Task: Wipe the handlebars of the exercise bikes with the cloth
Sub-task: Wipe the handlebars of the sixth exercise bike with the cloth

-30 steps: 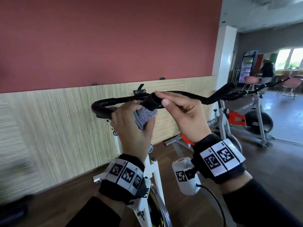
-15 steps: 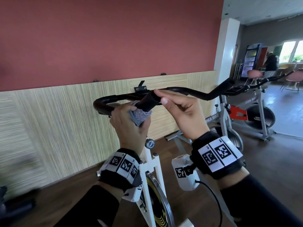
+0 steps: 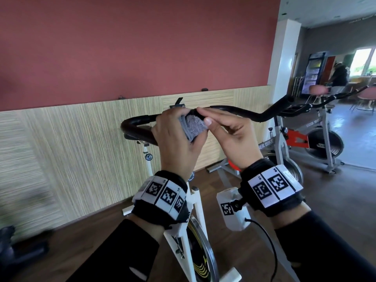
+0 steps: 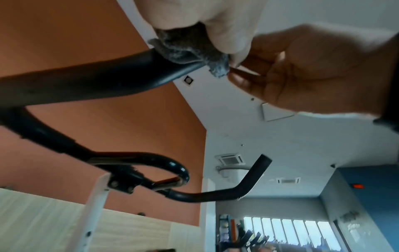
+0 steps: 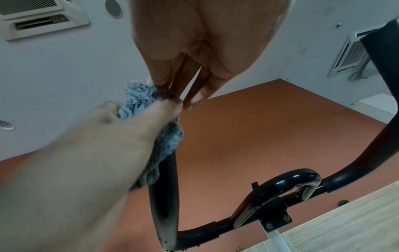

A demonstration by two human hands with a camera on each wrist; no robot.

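Note:
A white exercise bike's black handlebar runs across the head view. My left hand grips a grey cloth, wrapped over the near end of the handlebar's left grip. My right hand meets it from the right, pinching the cloth's edge between thumb and straight fingers. From below, the left wrist view shows the cloth on the handlebar and the right hand at its corner. In the right wrist view the left hand presses the cloth on the handlebar.
The bike's white frame stands just below my wrists. A second bike, grey and red, stands to the right with its handlebar close by. A panelled wall is right behind. A person stands far back.
My left hand has slid the cloth along the grip to its tip, which was bare before. My right fingers, earlier on the bare tip, now lie on the cloth.

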